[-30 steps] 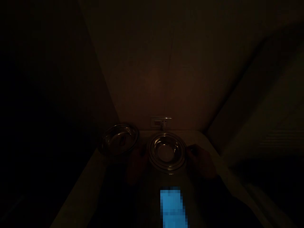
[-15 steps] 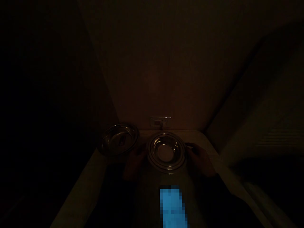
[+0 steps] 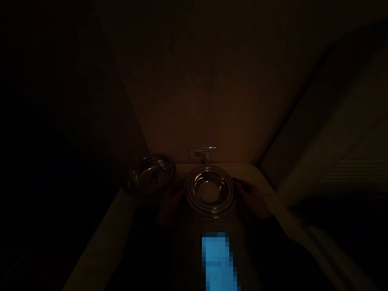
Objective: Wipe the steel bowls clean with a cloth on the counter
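Observation:
In very dim light, a shiny metal bowl (image 3: 209, 192) with several ringed rims, apparently nested bowls, rests on the table. My left hand (image 3: 171, 200) is at its left rim; the fingers there are mostly lost in shadow. At the opposite rim, my right hand (image 3: 251, 198) has its fingers curled against the edge, gripping it. Left of the bowl lies a wide metal dish (image 3: 150, 176) with a small dark patch, perhaps a label, inside it; this dish tilts a little.
A phone-shaped screen (image 3: 218, 262), blurred into blocks, glows blue near me on the wooden table (image 3: 100, 234). At the back wall (image 3: 197, 101) is a power socket (image 3: 202, 153) with something plugged in. Another wall or panel (image 3: 348, 141) stands to the right.
The view has shifted slightly, so everything sits a little higher and further left. My hands stay at the bowl's two sides, with no clear movement against it.

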Tool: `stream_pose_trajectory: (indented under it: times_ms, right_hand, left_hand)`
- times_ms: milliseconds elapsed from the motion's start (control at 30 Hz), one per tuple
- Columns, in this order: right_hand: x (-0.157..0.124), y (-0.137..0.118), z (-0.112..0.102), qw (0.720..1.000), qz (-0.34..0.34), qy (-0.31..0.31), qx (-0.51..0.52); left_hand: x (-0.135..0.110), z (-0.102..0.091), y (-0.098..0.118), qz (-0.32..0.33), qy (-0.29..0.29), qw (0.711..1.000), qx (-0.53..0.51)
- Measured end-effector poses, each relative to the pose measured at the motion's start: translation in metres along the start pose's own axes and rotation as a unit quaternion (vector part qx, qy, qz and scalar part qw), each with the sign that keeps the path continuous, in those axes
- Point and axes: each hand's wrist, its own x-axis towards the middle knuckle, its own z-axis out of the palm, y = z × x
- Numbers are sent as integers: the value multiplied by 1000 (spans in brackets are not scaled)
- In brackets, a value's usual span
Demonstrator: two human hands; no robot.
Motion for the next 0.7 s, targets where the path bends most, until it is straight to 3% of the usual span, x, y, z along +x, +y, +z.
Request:
stream_pose_trajectory:
  times_ms: [467, 600, 700]
  right_hand:
    - [-1, -2, 0, 1000, 4, 4, 11]
    - [1, 2, 2, 1000, 12, 15, 14]
    - [2, 5, 3, 1000, 12, 11, 19]
  left_hand:
    - [2, -2, -3, 2, -28, 999, -20]
    - [2, 0, -3, -16, 15, 1000, -16]
    - [0, 0, 1, -4, 9, 1000, -2]
